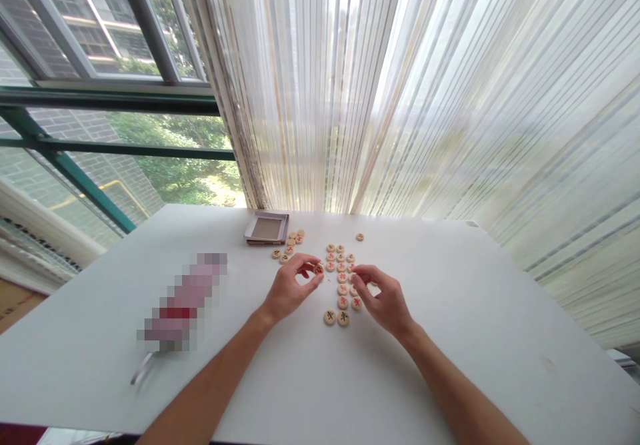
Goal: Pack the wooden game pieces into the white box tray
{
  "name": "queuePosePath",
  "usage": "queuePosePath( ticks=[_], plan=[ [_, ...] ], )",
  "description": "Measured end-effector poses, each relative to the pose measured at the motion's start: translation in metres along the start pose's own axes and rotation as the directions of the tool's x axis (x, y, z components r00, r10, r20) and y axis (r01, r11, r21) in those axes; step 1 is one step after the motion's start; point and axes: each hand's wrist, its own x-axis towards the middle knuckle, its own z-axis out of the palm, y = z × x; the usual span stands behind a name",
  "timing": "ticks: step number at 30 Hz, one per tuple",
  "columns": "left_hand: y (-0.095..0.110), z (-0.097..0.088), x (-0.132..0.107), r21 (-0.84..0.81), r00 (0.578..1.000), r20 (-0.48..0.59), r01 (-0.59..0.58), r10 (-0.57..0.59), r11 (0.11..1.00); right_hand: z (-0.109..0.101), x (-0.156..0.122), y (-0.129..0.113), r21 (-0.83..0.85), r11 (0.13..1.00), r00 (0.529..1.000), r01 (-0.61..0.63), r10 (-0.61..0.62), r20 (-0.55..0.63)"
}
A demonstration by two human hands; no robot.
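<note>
Your left hand [290, 288] pinched a red-marked wooden disc [318, 270] between thumb and forefinger, its grip closed on it just above the white surface [450, 338]. Your right hand [383, 302] curled its fingertips onto the discs laid in rows [341, 278], likely steadying them; whether that grip held one, I could not tell.

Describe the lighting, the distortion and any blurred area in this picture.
Head view: strong daylight through the sheer curtain washes out its upper part; the wide lens bends the window frame and the white table edges; a pixelated block hides one object; the left hand and right hand look sharp among the wooden chess discs.
</note>
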Motion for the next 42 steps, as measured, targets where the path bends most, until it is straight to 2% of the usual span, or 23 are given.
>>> queuePosePath(
  ticks=[4, 9, 20, 24, 30, 36, 42],
  plan=[
    [0.011, 0.014, -0.007, -0.190, 0.992, 0.126, -0.005, 0.030, 0.982, 0.009, -0.004, -0.005, 0.066, 0.996, 0.990, 0.056, -0.064, 0.123],
    [0.017, 0.018, -0.010, -0.293, 0.981, 0.169, -0.038, 0.091, 0.955, 0.015, -0.007, -0.005, 0.170, 0.984, 0.982, 0.058, -0.087, 0.167],
    [0.019, 0.014, -0.011, -0.323, 0.963, 0.239, -0.041, 0.123, 0.945, 0.015, -0.006, -0.004, 0.237, 0.969, 0.983, -0.073, 0.030, 0.182],
    [0.018, 0.014, -0.011, -0.322, 0.967, 0.241, 0.000, 0.082, 0.947, 0.014, -0.005, -0.005, 0.245, 0.965, 0.980, -0.095, 0.048, 0.191],
    [0.017, 0.013, -0.010, -0.342, 0.968, 0.249, 0.079, 0.010, 0.936, 0.011, -0.005, -0.007, 0.289, 0.951, 0.955, -0.106, 0.016, 0.295],
    [0.019, 0.010, -0.009, -0.346, 0.952, 0.305, 0.120, -0.010, 0.930, 0.012, -0.004, -0.003, 0.319, 0.935, 0.958, -0.157, 0.066, 0.279],
    [0.014, 0.012, -0.011, -0.331, 0.959, 0.283, 0.130, -0.033, 0.935, 0.010, -0.003, -0.002, 0.342, 0.914, 0.948, -0.218, 0.115, 0.295]
  ],
)
